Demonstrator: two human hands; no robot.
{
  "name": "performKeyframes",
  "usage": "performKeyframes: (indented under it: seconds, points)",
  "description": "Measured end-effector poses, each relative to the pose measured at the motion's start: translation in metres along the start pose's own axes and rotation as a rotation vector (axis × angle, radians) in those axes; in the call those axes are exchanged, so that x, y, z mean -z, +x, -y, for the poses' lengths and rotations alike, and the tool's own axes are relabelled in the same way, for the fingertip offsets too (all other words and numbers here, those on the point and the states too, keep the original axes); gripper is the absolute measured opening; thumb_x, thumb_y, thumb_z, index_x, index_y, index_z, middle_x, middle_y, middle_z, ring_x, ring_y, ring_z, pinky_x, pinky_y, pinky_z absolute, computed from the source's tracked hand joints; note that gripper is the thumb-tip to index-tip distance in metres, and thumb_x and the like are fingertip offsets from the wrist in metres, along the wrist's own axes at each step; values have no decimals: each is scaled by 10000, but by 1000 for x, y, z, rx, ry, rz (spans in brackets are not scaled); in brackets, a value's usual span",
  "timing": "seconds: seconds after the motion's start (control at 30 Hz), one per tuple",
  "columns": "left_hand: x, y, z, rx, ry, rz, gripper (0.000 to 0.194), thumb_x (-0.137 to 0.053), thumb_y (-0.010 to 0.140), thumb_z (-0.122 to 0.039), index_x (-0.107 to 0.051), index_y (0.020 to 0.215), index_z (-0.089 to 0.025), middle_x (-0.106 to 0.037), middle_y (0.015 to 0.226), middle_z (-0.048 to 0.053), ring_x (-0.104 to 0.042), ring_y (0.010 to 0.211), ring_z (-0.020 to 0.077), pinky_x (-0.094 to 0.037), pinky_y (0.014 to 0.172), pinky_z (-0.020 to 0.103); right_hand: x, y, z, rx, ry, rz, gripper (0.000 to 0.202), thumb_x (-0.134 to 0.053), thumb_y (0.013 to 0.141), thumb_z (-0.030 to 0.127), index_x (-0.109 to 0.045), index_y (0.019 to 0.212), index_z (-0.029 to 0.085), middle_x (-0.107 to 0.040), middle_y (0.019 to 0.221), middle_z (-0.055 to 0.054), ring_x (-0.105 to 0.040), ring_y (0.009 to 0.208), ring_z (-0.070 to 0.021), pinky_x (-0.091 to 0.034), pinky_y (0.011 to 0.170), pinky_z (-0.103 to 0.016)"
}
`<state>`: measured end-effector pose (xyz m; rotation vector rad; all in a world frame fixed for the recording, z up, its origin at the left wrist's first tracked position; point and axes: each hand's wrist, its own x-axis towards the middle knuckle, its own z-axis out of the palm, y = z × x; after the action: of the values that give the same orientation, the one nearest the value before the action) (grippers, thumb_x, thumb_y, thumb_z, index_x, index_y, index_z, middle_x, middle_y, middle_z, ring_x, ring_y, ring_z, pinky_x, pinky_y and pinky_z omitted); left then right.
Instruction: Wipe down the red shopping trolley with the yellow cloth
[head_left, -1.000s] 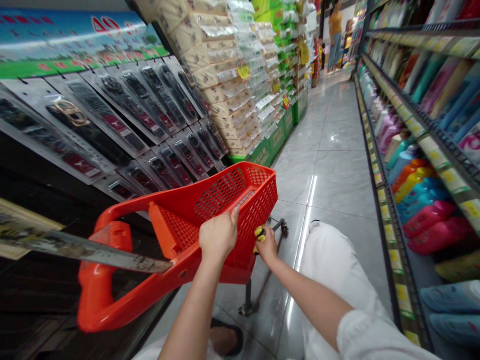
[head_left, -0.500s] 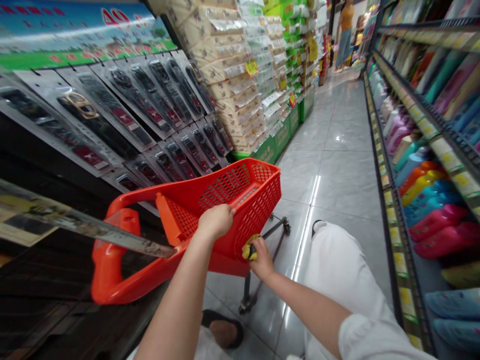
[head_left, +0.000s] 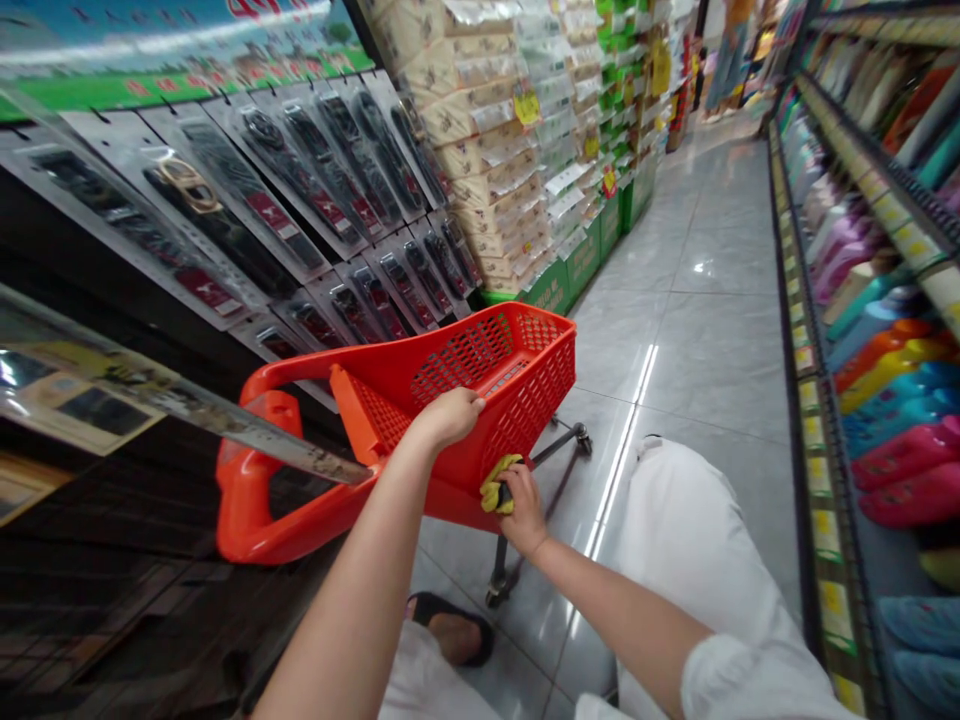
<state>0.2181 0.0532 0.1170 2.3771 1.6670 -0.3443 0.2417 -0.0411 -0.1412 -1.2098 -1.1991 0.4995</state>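
A red plastic shopping cart [head_left: 450, 510] stands at the centre, its basket side facing me. My left hand [head_left: 454, 418] is closed over the top rim of that side. Lower down, my right hand [head_left: 523, 503] presses a yellow cloth [head_left: 496, 485] against the perforated side wall, with something dark showing between the fingers. A scuffed metal bar [head_left: 225, 415] runs from the left edge to the cart near its handle [head_left: 244, 500].
Packaged belts [head_left: 277, 200] hang on a rack at the left. Stacked tissue packs [head_left: 487, 150] stand beyond the cart. Shelves of bottles [head_left: 900, 400] line the right side. A person [head_left: 731, 60] stands far down the aisle.
The cart and both hands appear a little further right and higher in view. The cloth stays against the cart's side, and my left hand remains on the rim.
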Motion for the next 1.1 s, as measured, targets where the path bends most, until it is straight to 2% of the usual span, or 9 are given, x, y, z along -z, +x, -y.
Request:
performKeyframes:
  seconds: [0.13, 0.2, 0.27, 0.37, 0.53, 0.67, 0.8, 0.97, 1.1]
  points:
    - [1, -2, -1, -2, -7, -3, 343, -400, 918, -275, -705, 900, -119, -728, 925, 120, -647, 854, 203, -409, 674, 249, 1, 23, -14, -289, 45, -236, 396, -517, 619, 113, -539, 1002, 214, -543, 981, -43, -539, 948, -207, -458, 883, -366]
    - [1, -1, -2, 2, -5, -5, 343, -403, 914, -271, -708, 898, -116, -728, 918, 125, -646, 840, 204, -409, 665, 252, 2, 42, -3, -271, 83, -313, 430, -519, 657, 134, -512, 1080, 213, -550, 1041, -54, -532, 1001, -206, -442, 931, -375]
    - [1, 0, -2, 2, -4, -8, 336, -408, 908, -263, -709, 901, -116, -729, 915, 125, -644, 834, 201, -407, 666, 254, 3, 50, 12, -130, 93, -270, 496, -520, 649, 113, -498, 1133, 218, -542, 1109, -66, -519, 1074, -213, -420, 980, -385]
    - [1, 2, -2, -6, -4, -10, 337, -404, 904, -261, -708, 902, -116, -727, 912, 121, -640, 836, 199, -406, 669, 253, 3, 30, 25, 65, 24, -44, 532, -541, 600, 77, -538, 1110, 229, -538, 1114, -71, -516, 1088, -236, -430, 969, -390]
    - [0, -3, 1, -16, -2, -7, 345, -397, 905, -282, -705, 875, -130, -726, 881, 100, -636, 811, 192, -404, 652, 246, 3, -22, -7, 18, -140, 216, 424, -573, 594, 80, -597, 986, 239, -553, 1040, -62, -523, 996, -247, -463, 874, -385]
    - [0, -8, 1, -16, 5, -1, 363, -391, 913, -304, -708, 865, -134, -726, 867, 98, -634, 787, 190, -406, 653, 250, 0, -11, -39, -232, -62, 6, 440, -498, 560, 73, -547, 966, 235, -542, 1019, -39, -526, 996, -219, -447, 892, -363]
    - [1, -6, -1, -14, 2, -6, 363, -389, 913, -288, -712, 905, -122, -727, 900, 118, -644, 828, 204, -418, 682, 260, -12, 5, -36, -369, 49, -253, 434, -463, 585, 103, -501, 999, 227, -524, 1012, -33, -520, 1010, -199, -419, 951, -365]
    - [1, -1, -1, -6, 0, -5, 358, -390, 914, -279, -709, 930, -117, -728, 929, 127, -648, 834, 202, -419, 678, 254, -22, -22, -27, -228, 75, -98, 509, -463, 534, 63, -520, 1015, 218, -536, 1063, -53, -528, 1057, -212, -431, 959, -370]
    - [0, -3, 1, -11, 14, -9, 366, -382, 918, -299, -708, 912, -133, -730, 921, 115, -647, 822, 196, -413, 672, 251, -16, -28, -48, -339, 32, -106, 465, -470, 526, 96, -540, 971, 215, -575, 1016, -44, -566, 993, -206, -461, 922, -362]
